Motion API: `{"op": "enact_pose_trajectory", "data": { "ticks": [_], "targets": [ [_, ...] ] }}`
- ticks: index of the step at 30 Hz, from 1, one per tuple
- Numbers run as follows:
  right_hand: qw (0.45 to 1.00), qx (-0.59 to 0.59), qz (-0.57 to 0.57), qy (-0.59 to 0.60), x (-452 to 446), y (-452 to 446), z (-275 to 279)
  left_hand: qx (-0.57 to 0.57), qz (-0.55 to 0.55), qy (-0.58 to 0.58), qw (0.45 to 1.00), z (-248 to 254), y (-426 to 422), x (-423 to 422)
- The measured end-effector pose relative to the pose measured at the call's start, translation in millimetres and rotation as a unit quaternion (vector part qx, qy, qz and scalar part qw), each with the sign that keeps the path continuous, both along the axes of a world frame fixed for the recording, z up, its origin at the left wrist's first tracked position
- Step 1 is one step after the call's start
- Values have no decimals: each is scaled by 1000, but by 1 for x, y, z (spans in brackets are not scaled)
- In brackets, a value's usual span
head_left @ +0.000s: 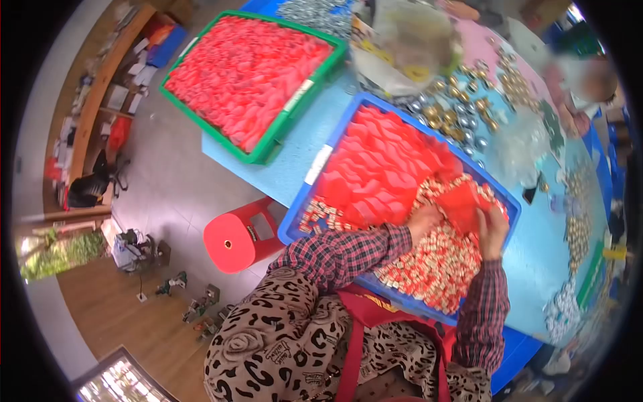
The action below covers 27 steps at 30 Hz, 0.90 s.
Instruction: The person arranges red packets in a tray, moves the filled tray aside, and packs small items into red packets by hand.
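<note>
A blue tray (298,208) is in front of me. Thin, wavy red pieces (375,161) fill its far left part, and many small gold-and-red pieces (429,268) lie in its near part. Over the small pieces, my right hand (494,229) has its fingers closed at the edge of a flat red piece (461,206). At the left side of that piece is my left hand (424,222), its fingers curled in close; whether they grip it I cannot tell.
A green tray (268,144) heaped with red pieces stands at the left. Gold and silver round parts (462,114) and a clear plastic bag (522,147) lie on the light blue table (522,231). A red stool (231,241) stands below. Another person's hand (576,124) is at the right.
</note>
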State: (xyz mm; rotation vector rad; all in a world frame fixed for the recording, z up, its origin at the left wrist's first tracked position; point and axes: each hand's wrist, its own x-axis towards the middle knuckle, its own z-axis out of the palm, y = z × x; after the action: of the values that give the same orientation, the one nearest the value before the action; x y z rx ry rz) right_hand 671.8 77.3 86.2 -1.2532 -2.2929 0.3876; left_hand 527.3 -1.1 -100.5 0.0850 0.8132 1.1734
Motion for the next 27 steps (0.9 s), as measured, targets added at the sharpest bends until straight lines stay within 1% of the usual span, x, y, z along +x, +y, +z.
{"op": "enact_pose_trajectory", "data": {
  "ticks": [1, 2, 4, 6, 7, 9, 10, 11, 12, 13, 14, 16, 17, 19, 20, 22, 24, 26, 27],
  "targets": [
    [1000, 0, -18, -15, 5, -5, 11, -30, -19, -9, 999, 53, -2, -9],
    [1000, 21, -16, -17, 7, -8, 18, -29, -12, -6, 999, 79, -4, -22],
    [999, -15, -22, -39, 16, -13, 30, 63, -167, 8, 984, 116, -15, -60],
    [999, -31, -27, -21, 2, -22, 49, 185, -236, -15, 954, 140, -23, -112],
    [999, -29, -27, -22, -7, -26, 56, 187, -236, -15, 953, 155, -25, -144],
    [1000, -8, -29, -3, -31, -36, 68, 300, -282, 99, 906, 187, -20, -220],
    [999, -5, -37, -6, -44, -41, 71, 348, -207, 151, 902, 201, -16, -259],
    [999, -4, -43, -8, -59, -47, 74, 350, -196, 200, 894, 190, -9, -300],
    [999, -4, -50, -12, -75, -54, 76, 312, -190, 328, 871, 207, -2, -351],
    [998, -6, -58, -17, -93, -62, 78, 329, -115, 384, 855, 193, 9, -394],
    [998, -7, -67, -22, -112, -70, 80, 294, -66, 452, 839, 193, 18, -438],
    [995, -16, -94, -32, -151, -85, 81, 277, -30, 562, 779, 190, 39, -516],
    [993, -27, -111, -36, -168, -95, 80, 266, -31, 590, 761, 181, 53, -549],
    [988, -40, -145, -38, -201, -106, 74, 266, -80, 666, 692, 163, 77, -598],
    [984, -55, -162, -50, -213, -111, 70, 272, -85, 659, 696, 157, 87, -608],
    [977, -68, -188, -67, -238, -120, 69, 372, -117, 681, 620, 147, 107, -621],
    [976, -99, -189, -46, -267, -125, 74, 472, -140, 693, 526, 144, 131, -625],
    [974, -92, -200, -47, -284, -123, 80, 547, -188, 643, 502, 137, 151, -614],
    [974, -94, -201, -44, -291, -124, 83, 550, -190, 637, 505, 133, 155, -605]
  ]
}}
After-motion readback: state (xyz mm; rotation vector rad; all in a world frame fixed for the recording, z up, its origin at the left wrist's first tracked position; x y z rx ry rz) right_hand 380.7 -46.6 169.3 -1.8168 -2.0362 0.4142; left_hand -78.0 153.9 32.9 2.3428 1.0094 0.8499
